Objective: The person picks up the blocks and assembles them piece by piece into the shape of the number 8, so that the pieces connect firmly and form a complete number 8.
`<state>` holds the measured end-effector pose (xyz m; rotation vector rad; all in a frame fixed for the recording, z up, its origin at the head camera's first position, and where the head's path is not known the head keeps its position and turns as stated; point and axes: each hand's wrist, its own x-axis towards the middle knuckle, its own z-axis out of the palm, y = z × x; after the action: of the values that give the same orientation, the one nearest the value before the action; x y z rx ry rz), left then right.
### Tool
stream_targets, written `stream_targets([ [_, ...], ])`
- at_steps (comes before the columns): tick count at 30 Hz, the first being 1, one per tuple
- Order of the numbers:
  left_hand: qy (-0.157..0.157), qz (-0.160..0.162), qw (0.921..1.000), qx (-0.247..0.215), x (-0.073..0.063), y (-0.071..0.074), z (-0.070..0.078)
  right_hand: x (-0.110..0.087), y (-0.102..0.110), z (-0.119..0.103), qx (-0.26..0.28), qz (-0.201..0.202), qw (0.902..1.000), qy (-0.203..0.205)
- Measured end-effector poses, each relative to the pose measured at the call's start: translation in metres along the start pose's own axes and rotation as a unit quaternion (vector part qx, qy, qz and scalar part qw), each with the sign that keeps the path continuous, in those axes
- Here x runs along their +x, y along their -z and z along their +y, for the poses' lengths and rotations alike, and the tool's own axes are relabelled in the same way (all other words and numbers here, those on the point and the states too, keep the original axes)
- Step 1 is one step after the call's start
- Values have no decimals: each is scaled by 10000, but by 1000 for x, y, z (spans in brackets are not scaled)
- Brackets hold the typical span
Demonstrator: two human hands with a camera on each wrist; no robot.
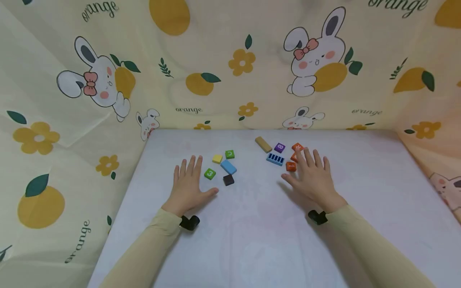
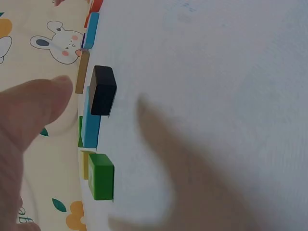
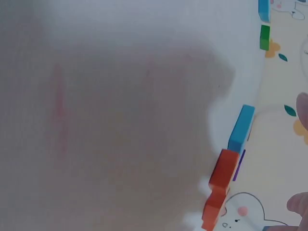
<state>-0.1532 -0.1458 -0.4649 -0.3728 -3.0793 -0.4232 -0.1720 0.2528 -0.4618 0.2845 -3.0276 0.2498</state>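
My left hand [image 1: 186,188] is spread, fingers straight and holding nothing, left of a loose group of small blocks. A green block marked 3 [image 1: 210,173] is nearest its fingers; a yellow block [image 1: 217,159], another green block [image 1: 229,154], a plain blue block [image 1: 228,167] and a black block [image 1: 228,180] lie beyond. In the left wrist view the thumb [image 2: 48,98] points toward the black block [image 2: 103,91]. My right hand [image 1: 313,184], also spread and holding nothing, hovers with its shadow below, fingers partly covering orange blocks [image 1: 291,166]. Beside these lie a striped blue block [image 1: 275,159] and a purple 8 block [image 1: 279,147].
A long tan block [image 1: 263,144] lies at the back of the white table [image 1: 245,240]. Behind it hangs a cream cloth [image 1: 266,92] printed with rabbits and oranges, which also drapes down both sides. Black wrist cameras [image 1: 189,223] sit at both sleeves.
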Motion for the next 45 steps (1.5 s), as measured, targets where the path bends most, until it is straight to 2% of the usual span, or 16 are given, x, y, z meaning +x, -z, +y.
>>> stream_targets([
  [8, -168, -127, 9991, -356, 7, -3, 13, 11, -5, -9, 530, -45, 9986, 23],
  [15, -200, -110, 9939, -1078, 15, -9, 27, 33, -8, -25, 1335, 230, 9907, 111],
  [18, -75, -324, 9863, -1616, 18, -13, 31, 45, -10, -31, 1541, 189, 9879, -33],
  [21, 129, -679, 9746, -2129, 19, -17, 36, 56, -11, -34, 1689, 48, 9854, -210],
  [24, 306, -983, 9648, -2418, 19, -20, 39, 65, -13, -36, 1868, -15, 9817, -359],
  [27, 373, -1100, 9588, -2594, 18, -23, 40, 74, -15, -38, 2048, -56, 9776, -487],
  [31, 344, -1091, 9527, -2816, 18, -27, 41, 84, -19, -39, 2178, -2, 9737, -674],
  [39, 446, -1074, 9509, -2867, 20, -30, 43, 100, -30, -41, 2160, -29, 9723, -891],
  [45, 541, -935, 9565, -2710, 24, -28, 45, 110, -38, -43, 2065, -119, 9745, -871],
])
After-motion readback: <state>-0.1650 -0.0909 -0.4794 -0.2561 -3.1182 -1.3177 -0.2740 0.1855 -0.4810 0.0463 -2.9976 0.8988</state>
